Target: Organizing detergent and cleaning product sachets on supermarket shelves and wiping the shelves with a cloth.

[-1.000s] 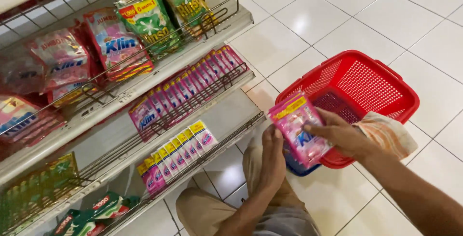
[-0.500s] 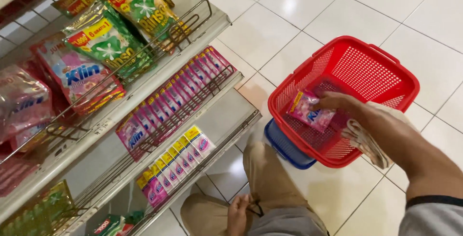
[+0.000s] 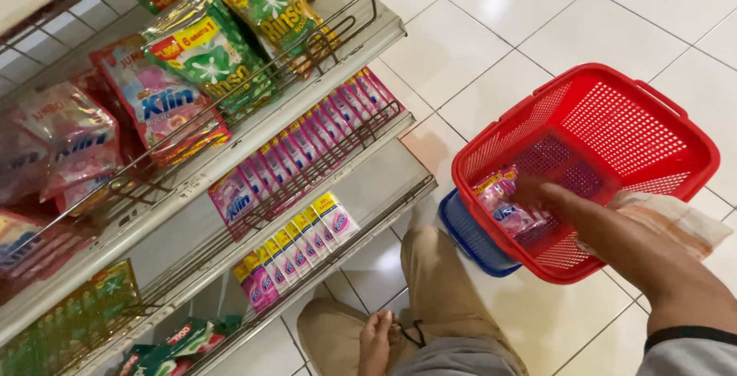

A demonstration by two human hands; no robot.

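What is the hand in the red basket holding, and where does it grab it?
The right hand reaches into the red basket, its fingers at the right edge of a pink packet; whether they grip it cannot be told. The left hand holds nothing.

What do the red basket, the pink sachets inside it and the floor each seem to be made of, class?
Red basket: likely moulded plastic, with lattice walls and a slight sheen. Pink sachets: seemingly thin plastic film, glossy and crinkled. Floor: probably glazed ceramic tile, given its white squares, grout lines and reflections.
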